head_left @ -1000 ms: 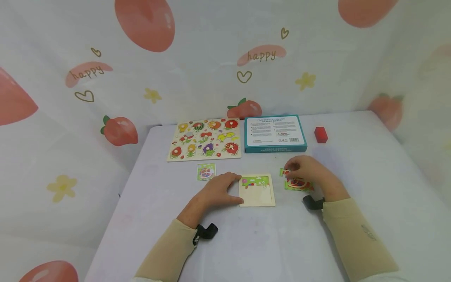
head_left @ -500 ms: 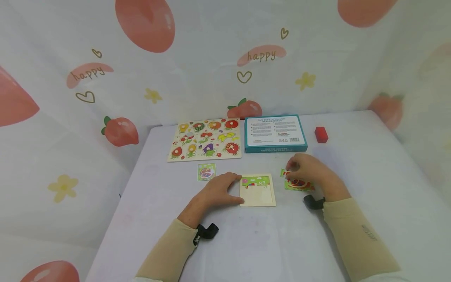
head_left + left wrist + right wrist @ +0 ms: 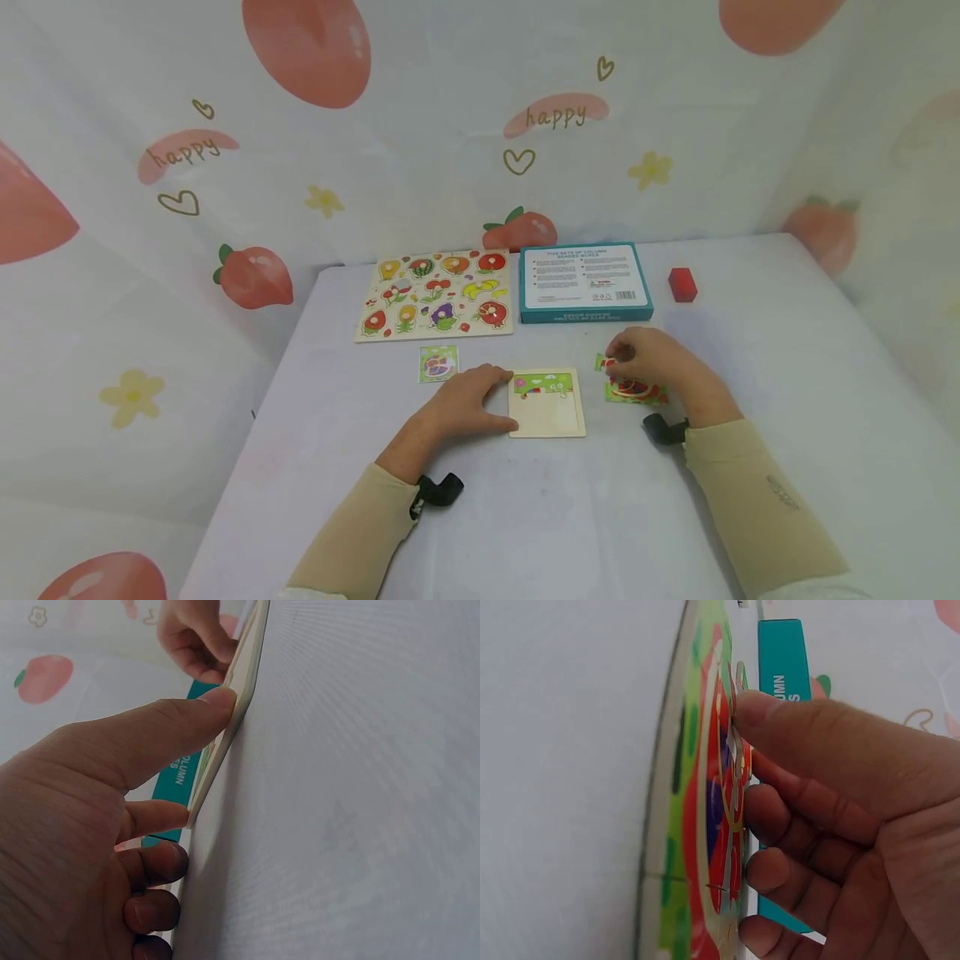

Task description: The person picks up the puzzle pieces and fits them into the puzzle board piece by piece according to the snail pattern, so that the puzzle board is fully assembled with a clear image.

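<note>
My left hand (image 3: 467, 404) rests at the left side of a square wooden puzzle tray (image 3: 546, 417), thumb and index fingertip touching its edge near the two left corners. Along the tray's far side lies a green picture strip; the rest of its floor is bare wood. To the right, my right hand (image 3: 654, 360) pinches a thin puzzle piece (image 3: 739, 754) between thumb and fingers, seen nearly edge-on in the right wrist view. Under and beside it lie loose puzzle pieces (image 3: 637, 393) with green edges and a red and purple fruit picture, partly hidden by the fingers.
A small fruit picture card (image 3: 438, 364) lies left of the tray. Behind stand a wooden fruit knob board (image 3: 468, 312), a teal and white box (image 3: 587, 279) and a red block (image 3: 682, 285). All rest on a white-covered table (image 3: 510, 533) against a printed cloth (image 3: 420, 167).
Both hands stay almost where they were, the left at the tray and the right over the loose pieces. The camera view shifts very slightly.
</note>
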{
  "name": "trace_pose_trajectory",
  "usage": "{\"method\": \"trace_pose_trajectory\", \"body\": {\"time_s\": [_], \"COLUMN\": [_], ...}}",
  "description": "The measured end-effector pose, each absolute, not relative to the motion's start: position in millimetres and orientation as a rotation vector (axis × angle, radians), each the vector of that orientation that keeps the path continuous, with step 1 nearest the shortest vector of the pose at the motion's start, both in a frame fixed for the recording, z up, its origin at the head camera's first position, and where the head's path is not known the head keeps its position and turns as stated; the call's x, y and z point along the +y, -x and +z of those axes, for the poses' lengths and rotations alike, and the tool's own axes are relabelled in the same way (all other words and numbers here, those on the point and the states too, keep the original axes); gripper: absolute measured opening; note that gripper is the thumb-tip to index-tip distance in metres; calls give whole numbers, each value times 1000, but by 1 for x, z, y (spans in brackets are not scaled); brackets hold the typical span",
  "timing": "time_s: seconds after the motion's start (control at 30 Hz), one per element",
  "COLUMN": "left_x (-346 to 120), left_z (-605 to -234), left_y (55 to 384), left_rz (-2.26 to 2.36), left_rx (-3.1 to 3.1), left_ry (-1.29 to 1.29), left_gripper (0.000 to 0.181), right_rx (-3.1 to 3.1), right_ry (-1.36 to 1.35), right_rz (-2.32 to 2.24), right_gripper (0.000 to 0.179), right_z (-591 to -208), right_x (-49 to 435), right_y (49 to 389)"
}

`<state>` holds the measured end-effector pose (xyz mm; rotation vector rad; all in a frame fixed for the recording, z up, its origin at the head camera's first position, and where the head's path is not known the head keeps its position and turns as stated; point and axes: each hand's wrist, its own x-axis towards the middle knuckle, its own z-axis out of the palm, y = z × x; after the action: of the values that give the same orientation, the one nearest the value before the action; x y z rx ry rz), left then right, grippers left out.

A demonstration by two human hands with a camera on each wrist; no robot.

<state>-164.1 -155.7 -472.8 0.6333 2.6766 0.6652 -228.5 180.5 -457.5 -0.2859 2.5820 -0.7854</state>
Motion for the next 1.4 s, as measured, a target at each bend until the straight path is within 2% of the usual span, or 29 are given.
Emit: {"method": "trace_pose_trajectory", "body": {"time_s": [0.33,0.63,0.9,1.17,1.4], "left_x": [-156,-157,-157,-157,-157], "left_z": [-473,-474,-473,-473,-474], "left_y": [165,165,164,164,164], "left_rz": [666,658,668,667,666], "left_rx": [2673,2683,2676,2680,2684], "left_ry": [-635,-644,-648,-641,-639], "left_gripper": [81,81,81,82,82], "right_rx": [2664,2820,2934,3128,3184], "right_ry": [270,314,462,667,815], "right_rz": [-805,-884,-1015,-1130,-1266], "right_gripper": [44,41,40,28,26], "right_z": [-449,-416,-392,-375,-367], "right_x": [187,193,192,182,171], "right_y": [230,218,204,189,178]}}
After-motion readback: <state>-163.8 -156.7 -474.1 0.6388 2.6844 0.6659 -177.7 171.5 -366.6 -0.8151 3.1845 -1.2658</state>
